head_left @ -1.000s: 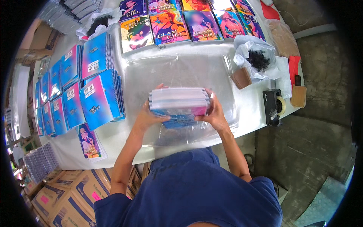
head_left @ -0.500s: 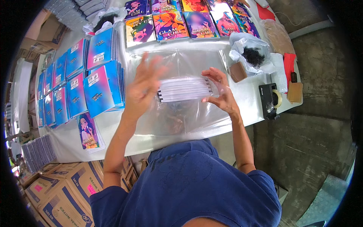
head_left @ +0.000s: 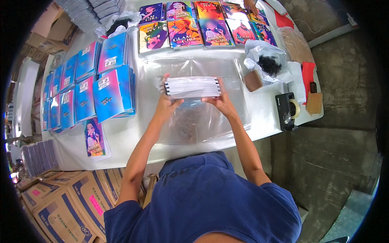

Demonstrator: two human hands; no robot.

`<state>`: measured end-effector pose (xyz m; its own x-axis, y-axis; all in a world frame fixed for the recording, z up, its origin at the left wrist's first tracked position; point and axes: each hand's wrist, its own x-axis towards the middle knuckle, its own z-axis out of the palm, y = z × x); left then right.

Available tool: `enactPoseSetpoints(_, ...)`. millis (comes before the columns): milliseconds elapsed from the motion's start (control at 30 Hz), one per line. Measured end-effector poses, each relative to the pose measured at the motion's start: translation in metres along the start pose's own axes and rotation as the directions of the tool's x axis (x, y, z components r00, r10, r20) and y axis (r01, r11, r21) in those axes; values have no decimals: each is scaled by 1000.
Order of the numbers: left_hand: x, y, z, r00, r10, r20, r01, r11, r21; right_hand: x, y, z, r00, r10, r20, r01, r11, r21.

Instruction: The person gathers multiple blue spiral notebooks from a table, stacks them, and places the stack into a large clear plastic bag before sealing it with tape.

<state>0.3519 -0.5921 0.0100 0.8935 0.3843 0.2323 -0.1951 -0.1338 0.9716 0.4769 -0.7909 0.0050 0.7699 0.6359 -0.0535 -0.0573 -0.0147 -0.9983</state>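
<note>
A stack of notebooks (head_left: pixel 192 87) is held edge-on, its white page edges facing up and dark marks along both short ends. My left hand (head_left: pixel 166 106) grips the left end, thumb on the near side. At the right end, my right hand (head_left: pixel 219 101) is closed the same way. The far fingers of both hands are partly hidden behind the stack. Beneath it lies a clear plastic sheet (head_left: pixel 194 131) spread over the white tabletop (head_left: pixel 133 156).
Blue-and-pink spiral notebooks (head_left: pixel 108 95) stand in piles at left. Colourful illustrated notebooks (head_left: pixel 185 33) line the far side, where another person's hand (head_left: pixel 252 5) reaches in. At right are a tape dispenser (head_left: pixel 285 111) and black coils (head_left: pixel 269 65) in white wrapping. Cartons (head_left: pixel 77 200) sit below left.
My left hand, raised and blurred before, has come down onto the stack's left end. My right hand has moved left and closed on the other end. The stack has shifted slightly left and away.
</note>
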Motion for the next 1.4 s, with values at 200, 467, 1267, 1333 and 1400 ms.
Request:
enactPoseSetpoints(200, -19, 22, -8, 951, -38, -307, -12, 987, -161, -13, -32, -6, 925, -370, -85, 371, 928, -3)
enactPoseSetpoints(467, -23, 9, -8, 967, 60, -247, -65, 998, -14, -21, -21, 7, 890, -435, -134, 439, 898, 4)
enactPoseSetpoints(1267, 15, 50, -27, 976, 198, 96, -219, 900, 377, -28, -39, 29, 834, -545, -85, 407, 712, -573)
enactPoseSetpoints(1333, 15, 52, -26, 977, 189, 98, -212, 898, 386, -19, -40, 37, 806, -566, -171, 396, 732, -555)
enactPoseSetpoints(1400, 17, 57, -27, 982, 144, 122, -180, 908, 378, -16, -52, 34, 837, -534, -119, 397, 743, -539)
